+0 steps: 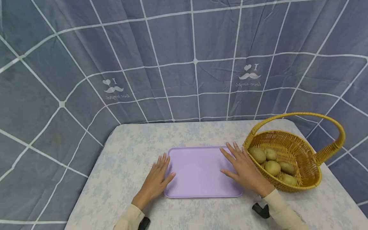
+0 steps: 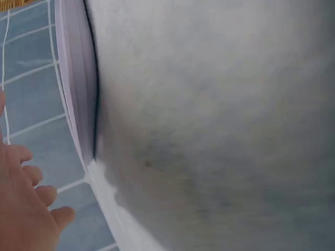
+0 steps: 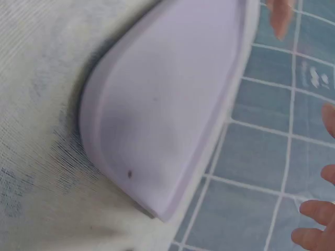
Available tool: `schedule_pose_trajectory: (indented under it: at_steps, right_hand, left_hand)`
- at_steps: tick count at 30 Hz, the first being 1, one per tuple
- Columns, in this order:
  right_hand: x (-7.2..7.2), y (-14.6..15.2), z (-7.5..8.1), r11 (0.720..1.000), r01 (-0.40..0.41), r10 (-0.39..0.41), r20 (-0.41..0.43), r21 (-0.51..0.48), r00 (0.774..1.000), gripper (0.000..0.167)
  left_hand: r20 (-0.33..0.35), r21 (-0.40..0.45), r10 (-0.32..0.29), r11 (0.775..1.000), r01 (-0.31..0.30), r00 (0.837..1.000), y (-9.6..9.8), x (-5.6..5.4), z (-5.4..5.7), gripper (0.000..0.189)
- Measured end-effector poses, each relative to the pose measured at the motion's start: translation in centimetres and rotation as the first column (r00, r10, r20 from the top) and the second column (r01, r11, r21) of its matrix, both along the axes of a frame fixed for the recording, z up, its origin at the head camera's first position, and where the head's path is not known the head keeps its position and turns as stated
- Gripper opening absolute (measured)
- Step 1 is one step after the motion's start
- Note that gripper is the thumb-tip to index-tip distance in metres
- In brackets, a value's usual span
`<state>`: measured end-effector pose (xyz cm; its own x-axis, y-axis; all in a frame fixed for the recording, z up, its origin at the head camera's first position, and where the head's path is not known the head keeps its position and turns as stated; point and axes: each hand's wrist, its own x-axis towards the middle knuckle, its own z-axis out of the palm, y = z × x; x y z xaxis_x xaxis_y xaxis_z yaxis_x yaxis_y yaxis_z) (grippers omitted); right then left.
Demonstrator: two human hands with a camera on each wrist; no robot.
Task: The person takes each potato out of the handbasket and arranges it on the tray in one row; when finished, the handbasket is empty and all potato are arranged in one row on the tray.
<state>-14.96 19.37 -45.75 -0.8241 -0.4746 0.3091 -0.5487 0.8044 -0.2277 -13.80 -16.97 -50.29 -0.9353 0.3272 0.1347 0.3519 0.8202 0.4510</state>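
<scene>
A flat lilac tray (image 1: 198,172) with a low rim lies on the table in the head view. My left hand (image 1: 156,179), fingers straight and thumb spread, hovers at its left edge. Over the tray's right side is my right hand (image 1: 244,169), fingers spread, holding nothing. To the right of that hand stands a yellow wicker basket (image 1: 311,169) with a tall handle and several potatoes (image 1: 272,168) inside. The left wrist view catches the left fingers (image 2: 46,194) beside the tray's edge (image 2: 78,78). In the right wrist view the right fingers (image 3: 316,212) extend past the tray (image 3: 157,104).
A pale, blue-patterned cloth covers the table (image 1: 123,166). Blue-grey curtain (image 1: 172,48) with white grid lines hangs behind and at both sides. Each wrist carries a black strap piece (image 1: 261,210) near the cream sleeve (image 1: 283,207).
</scene>
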Motion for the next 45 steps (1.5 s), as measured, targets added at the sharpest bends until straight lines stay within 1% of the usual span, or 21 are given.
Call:
schedule_pose_trajectory:
  at_steps: [4,6,8,10,13,14,18,19,22,25,28,30,31,32,34,38,39,41,44,45]
  right_hand:
    - [0.5,0.8,1.0,0.994,0.006,-0.006,-0.003,-0.106,1.0,0.075]
    - [0.8,1.3,1.4,0.984,0.011,-0.011,0.004,-0.178,1.0,0.074]
    - [1.0,1.9,1.8,0.968,0.026,-0.024,0.012,-0.251,1.0,0.074]
    - [1.3,2.5,2.1,0.947,0.052,-0.048,0.021,-0.318,0.999,0.073]
    - [1.7,3.5,2.5,0.906,0.1,-0.102,0.017,-0.411,0.995,0.07]
    - [1.7,3.9,2.7,0.892,0.112,-0.12,0.008,-0.438,0.993,0.069]
    - [1.8,5.8,3.0,0.834,0.174,-0.196,0.015,-0.524,0.981,0.064]
    - [1.7,6.4,3.1,0.819,0.183,-0.206,0.019,-0.544,0.978,0.062]
    - [1.2,8.2,3.5,0.772,0.247,-0.259,0.065,-0.585,0.964,0.059]
    - [0.2,10.1,4.0,0.731,0.328,-0.317,0.128,-0.598,0.94,0.057]
    - [-1.2,12.0,4.3,0.703,0.408,-0.364,0.198,-0.582,0.91,0.059]
    - [-2.1,13.1,4.1,0.69,0.451,-0.384,0.242,-0.566,0.891,0.062]
    - [-2.4,13.6,3.9,0.686,0.469,-0.384,0.27,-0.556,0.883,0.064]
    - [-2.8,14.2,3.6,0.689,0.479,-0.384,0.287,-0.544,0.878,0.065]
    - [-3.2,15.0,3.0,0.689,0.508,-0.387,0.331,-0.516,0.861,0.068]
    - [-3.5,16.3,1.6,0.71,0.552,-0.396,0.401,-0.436,0.826,0.073]
    - [-3.6,16.4,1.2,0.714,0.566,-0.401,0.421,-0.412,0.813,0.075]
    - [-3.7,16.8,0.5,0.721,0.582,-0.393,0.471,-0.375,0.79,0.077]
    - [-3.6,17.1,-0.5,0.744,0.584,-0.36,0.542,-0.324,0.759,0.078]
    - [-3.5,17.2,-0.8,0.751,0.579,-0.341,0.563,-0.317,0.752,0.077]
  left_hand:
    - [0.068,0.072,0.021,0.997,-0.026,0.997,-0.6,0.7,-0.2,0.071]
    - [0.104,0.098,0.02,0.995,-0.03,0.994,-0.8,1.1,-0.4,0.07]
    - [0.14,0.103,0.01,0.994,-0.025,0.99,-0.9,1.5,-0.6,0.068]
    - [0.162,0.108,-0.003,0.994,-0.015,0.987,-1.0,1.8,-0.8,0.066]
    - [0.184,0.109,-0.018,0.994,-0.002,0.983,-1.1,2.2,-1.3,0.063]
    - [0.19,0.11,-0.023,0.994,0.002,0.981,-1.2,2.3,-1.4,0.061]
    - [0.212,0.097,-0.043,0.995,0.023,0.976,-1.2,2.6,-2.0,0.058]
    - [0.214,0.093,-0.047,0.995,0.028,0.976,-1.2,2.7,-2.0,0.057]
    - [0.205,0.085,-0.043,0.996,0.026,0.978,-1.1,2.9,-2.2,0.056]
    - [0.178,0.069,-0.024,0.998,0.012,0.984,-1.1,3.0,-2.3,0.055]
    - [0.149,0.049,-0.007,0.999,0.0,0.989,-1.1,3.0,-2.4,0.054]
    - [0.139,0.05,-0.006,0.999,-0.001,0.99,-1.1,3.0,-2.5,0.054]
    - [0.136,0.052,-0.004,0.999,-0.003,0.991,-1.1,3.0,-2.5,0.054]
    - [0.137,0.056,-0.005,0.998,-0.003,0.991,-1.1,3.1,-2.6,0.054]
    - [0.143,0.066,-0.011,0.998,0.001,0.99,-1.2,3.1,-2.6,0.054]
    - [0.152,0.074,-0.012,0.997,0.0,0.988,-1.1,3.2,-2.7,0.054]
    - [0.15,0.074,-0.009,0.997,-0.002,0.989,-1.1,3.2,-2.8,0.054]
    - [0.142,0.072,-0.001,0.997,-0.009,0.99,-1.1,3.2,-2.9,0.054]
    - [0.131,0.077,0.002,0.997,-0.012,0.991,-1.1,3.3,-3.0,0.053]
    - [0.13,0.077,0.002,0.997,-0.012,0.992,-1.0,3.3,-3.0,0.053]
